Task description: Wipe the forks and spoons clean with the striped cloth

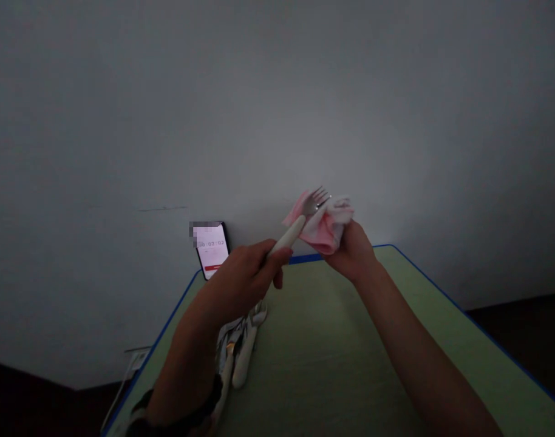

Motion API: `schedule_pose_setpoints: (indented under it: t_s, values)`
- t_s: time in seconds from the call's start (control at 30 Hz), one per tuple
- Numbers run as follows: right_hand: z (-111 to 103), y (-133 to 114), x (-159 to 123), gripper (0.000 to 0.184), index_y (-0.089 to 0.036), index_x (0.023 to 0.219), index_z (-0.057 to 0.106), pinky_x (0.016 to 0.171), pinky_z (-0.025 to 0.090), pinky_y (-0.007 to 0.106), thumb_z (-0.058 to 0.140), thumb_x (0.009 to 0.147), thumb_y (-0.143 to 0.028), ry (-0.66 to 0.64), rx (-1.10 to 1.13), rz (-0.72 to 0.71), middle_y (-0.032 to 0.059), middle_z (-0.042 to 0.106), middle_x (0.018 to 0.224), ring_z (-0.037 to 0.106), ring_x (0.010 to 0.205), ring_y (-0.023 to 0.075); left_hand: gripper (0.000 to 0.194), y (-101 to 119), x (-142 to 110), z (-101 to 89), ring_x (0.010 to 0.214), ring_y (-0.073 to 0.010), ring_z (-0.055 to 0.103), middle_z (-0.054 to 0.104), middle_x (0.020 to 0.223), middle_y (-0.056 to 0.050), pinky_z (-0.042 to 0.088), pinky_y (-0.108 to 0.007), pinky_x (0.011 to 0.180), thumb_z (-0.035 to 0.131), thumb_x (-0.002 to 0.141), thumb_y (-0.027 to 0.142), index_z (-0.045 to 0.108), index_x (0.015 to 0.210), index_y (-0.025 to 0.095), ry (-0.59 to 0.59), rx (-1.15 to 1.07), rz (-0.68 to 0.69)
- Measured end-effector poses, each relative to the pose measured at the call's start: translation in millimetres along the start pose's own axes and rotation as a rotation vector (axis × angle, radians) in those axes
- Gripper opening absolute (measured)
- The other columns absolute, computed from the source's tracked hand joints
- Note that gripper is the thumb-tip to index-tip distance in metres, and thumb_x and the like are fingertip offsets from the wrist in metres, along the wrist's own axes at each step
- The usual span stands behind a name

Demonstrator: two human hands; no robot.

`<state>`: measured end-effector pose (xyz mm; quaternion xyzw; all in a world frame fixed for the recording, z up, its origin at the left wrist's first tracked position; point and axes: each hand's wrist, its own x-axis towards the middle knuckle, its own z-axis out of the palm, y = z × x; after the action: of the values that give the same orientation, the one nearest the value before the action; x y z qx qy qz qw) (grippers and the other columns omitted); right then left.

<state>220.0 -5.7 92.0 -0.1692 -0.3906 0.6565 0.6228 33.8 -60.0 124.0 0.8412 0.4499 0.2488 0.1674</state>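
Observation:
My left hand [259, 267] is closed around the white handle of a fork [291, 233], raised over the far part of the table. The fork's metal tines point up and to the right. In my right hand [353, 249] is a bunched pink and white cloth [330, 227], gripped by fingers that the cloth partly hides. The cloth lies against the back and side of the fork head. Below my left forearm rests a pile of cutlery [245, 346] with pale handles, partly covered by that arm.
A phone [212, 252] showing a running timer leans against the grey wall [277, 109] at the table's far left corner. The green table [332, 352] has a blue edge and meets the wall. A white cable [118, 397] hangs near an outlet at the left.

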Motion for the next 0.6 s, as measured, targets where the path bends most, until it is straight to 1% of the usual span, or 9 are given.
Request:
schedule_pose_setpoints:
  t_s: [0.07,0.1,0.13,0.2,0.3,0.37,0.43,0.5,0.6]
  values:
    - [3,-2,-2,0.021,-0.022,0.089,0.059,0.079,0.05,0.032,0.045,0.079,-0.034,-0.048,0.026,0.007,0.0019,0.064,0.105,0.056,0.101,0.0183,0.043,2,1,1.8,0.046,-0.0086,0.05,0.061,0.056,0.002,0.035,-0.02,0.049,0.031,0.091,0.044,0.056,0.068,0.017,0.053,-0.007,-0.009]
    - [4,-2,-3,0.024,-0.022,0.091,0.059,0.082,0.049,0.033,0.044,0.079,-0.036,-0.068,0.04,0.002,0.0021,0.064,0.107,0.055,0.104,0.0187,0.043,4,2,3.2,0.047,-0.0086,0.051,0.062,0.057,0.002,0.035,-0.02,0.049,0.031,0.091,0.044,0.056,0.069,0.017,0.056,-0.013,-0.005]
    - [7,-2,-5,0.024,-0.023,0.091,0.06,0.085,0.048,0.032,0.044,0.08,-0.038,-0.081,0.056,-0.012,0.0016,0.063,0.109,0.054,0.107,0.0184,0.042,4,2,4.8,0.048,-0.0087,0.051,0.062,0.058,0.001,0.035,-0.02,0.05,0.032,0.091,0.044,0.057,0.07,0.017,0.038,-0.019,0.004]
    - [11,-1,-7,0.022,-0.024,0.089,0.06,0.088,0.047,0.029,0.044,0.081,-0.036,-0.074,0.082,-0.046,0.0005,0.063,0.108,0.053,0.107,0.0163,0.04,5,3,8.7,0.05,-0.0093,0.053,0.064,0.06,0.001,0.036,-0.02,0.051,0.033,0.09,0.044,0.058,0.073,0.017,-0.037,-0.031,0.023]
    - [16,4,-7,0.021,-0.025,0.087,0.06,0.084,0.048,0.027,0.044,0.083,-0.037,-0.011,0.09,-0.055,-0.0006,0.065,0.102,0.057,0.101,0.0147,0.04,4,5,16.4,0.053,-0.0111,0.056,0.065,0.06,0.001,0.038,-0.021,0.054,0.032,0.09,0.044,0.058,0.078,0.017,-0.128,-0.036,0.023]
    - [17,8,-6,0.021,-0.025,0.087,0.06,0.081,0.049,0.028,0.047,0.082,-0.041,0.025,0.081,-0.048,-0.0007,0.065,0.099,0.059,0.096,0.0147,0.04,3,6,21.9,0.056,-0.0126,0.058,0.066,0.061,0.0,0.039,-0.022,0.055,0.032,0.09,0.044,0.058,0.078,0.017,-0.151,-0.027,0.02]
    - [17,13,-7,0.018,-0.023,0.085,0.06,0.077,0.05,0.027,0.055,0.078,-0.039,0.044,0.05,-0.052,-0.0001,0.066,0.095,0.06,0.091,0.0144,0.041,3,8,26.3,0.057,-0.013,0.058,0.066,0.061,-0.001,0.039,-0.022,0.055,0.031,0.091,0.044,0.058,0.074,0.017,-0.169,-0.022,0.036]
    - [17,15,-8,0.017,-0.022,0.083,0.061,0.074,0.05,0.026,0.06,0.075,-0.036,0.05,-0.01,-0.057,0.001,0.066,0.09,0.061,0.085,0.0144,0.044,3,9,29.2,0.055,-0.0124,0.057,0.066,0.061,-0.001,0.039,-0.022,0.055,0.029,0.091,0.044,0.057,0.07,0.017,-0.189,-0.028,0.06]
    - [18,16,-11,0.02,-0.02,0.081,0.061,0.069,0.049,0.026,0.063,0.072,-0.038,0.06,-0.099,-0.06,0.0016,0.066,0.082,0.061,0.077,0.0144,0.045,3,10,31.7,0.051,-0.0109,0.055,0.065,0.06,-0.001,0.039,-0.022,0.053,0.029,0.091,0.043,0.057,0.068,0.017,-0.208,-0.043,0.078]
